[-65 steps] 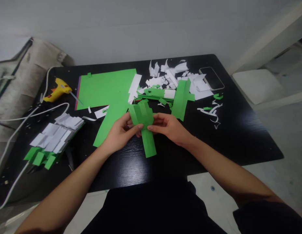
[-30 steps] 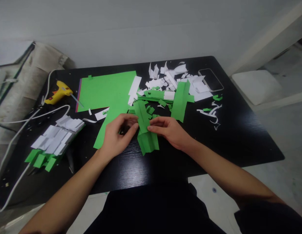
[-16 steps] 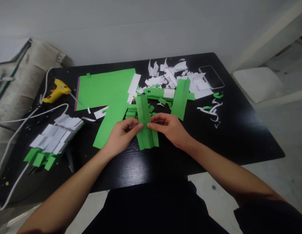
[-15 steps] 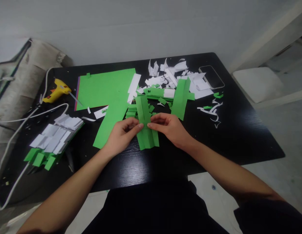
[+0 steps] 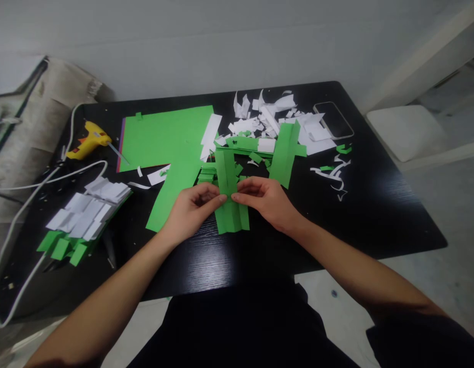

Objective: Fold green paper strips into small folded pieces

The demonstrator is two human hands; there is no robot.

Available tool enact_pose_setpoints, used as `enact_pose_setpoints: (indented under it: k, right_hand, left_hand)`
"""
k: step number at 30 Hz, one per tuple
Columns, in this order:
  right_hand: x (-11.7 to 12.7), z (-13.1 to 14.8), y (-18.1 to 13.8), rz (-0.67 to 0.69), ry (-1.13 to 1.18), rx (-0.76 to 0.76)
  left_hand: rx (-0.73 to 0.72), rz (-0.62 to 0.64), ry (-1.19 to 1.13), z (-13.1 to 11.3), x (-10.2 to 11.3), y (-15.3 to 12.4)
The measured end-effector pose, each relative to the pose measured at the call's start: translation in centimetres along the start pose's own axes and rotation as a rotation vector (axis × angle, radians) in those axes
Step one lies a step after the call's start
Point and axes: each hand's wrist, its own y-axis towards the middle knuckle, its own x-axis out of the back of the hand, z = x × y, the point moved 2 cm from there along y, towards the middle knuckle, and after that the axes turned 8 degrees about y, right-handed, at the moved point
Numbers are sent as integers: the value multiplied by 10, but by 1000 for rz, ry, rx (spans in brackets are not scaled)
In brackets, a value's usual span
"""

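Note:
A folded green paper strip (image 5: 228,197) stands lengthwise over the middle of the black table (image 5: 375,204). My left hand (image 5: 191,209) pinches its left side at mid-length. My right hand (image 5: 265,202) pinches its right side, fingertips nearly meeting the left ones. The strip's lower end fans wider below my fingers. A second folded green strip (image 5: 285,153) lies just beyond my right hand, and a large green sheet (image 5: 164,138) lies beyond my left hand.
White and green paper scraps (image 5: 267,120) litter the table's far middle. A phone (image 5: 334,119) lies at the far right. A yellow glue gun (image 5: 87,140) with a white cord (image 5: 38,189) sits far left. A stack of white and green cut pieces (image 5: 84,217) lies left.
The green piece has been turned end for end: its wide part now points toward me. My left hand let go briefly, then pinched it again. Both hands now hold it nearly still.

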Motion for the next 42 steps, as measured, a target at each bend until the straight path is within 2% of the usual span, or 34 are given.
enact_pose_setpoints:
  k: [8,14,17,22,24,26,27,30,32,37,40,42]
  right_hand:
    - [-3,2,-1,80,-78,13]
    - [-4,1,-1,74,-41,86]
    - [-5,1,-4,37,-71,201]
    - [-7,7,-12,14,-183,408]
    - [-4,9,-10,-69,-210,466]
    - [0,8,-6,-160,-168,405]
    - [1,7,-4,-152,-99,304]
    - [-2,2,0,52,190,-96]
    - [-7,1,-1,150,303,-219]
    - [-11,1,-5,105,248,-114]
    - [-9,1,-4,69,175,-76]
    - [-8,3,-4,51,109,-41]
  left_hand:
    - [-44,10,-13,2,-2,1]
    - [-145,-50,-23,4,0,-1]
    - [-268,-123,145,1,3,-4]
    - [-599,-231,366,-10,11,-8]
    - [-654,-299,436,-12,14,-9]
    - [-685,-366,512,-10,16,-9]
    - [-697,-394,542,-9,17,-9]
    - [-720,-433,606,-4,18,-8]
    - [-730,-424,639,-3,18,-8]
    - [-743,-382,639,-4,13,-9]
    - [-583,-373,478,-2,13,-8]
    - [-407,-345,242,3,13,-6]
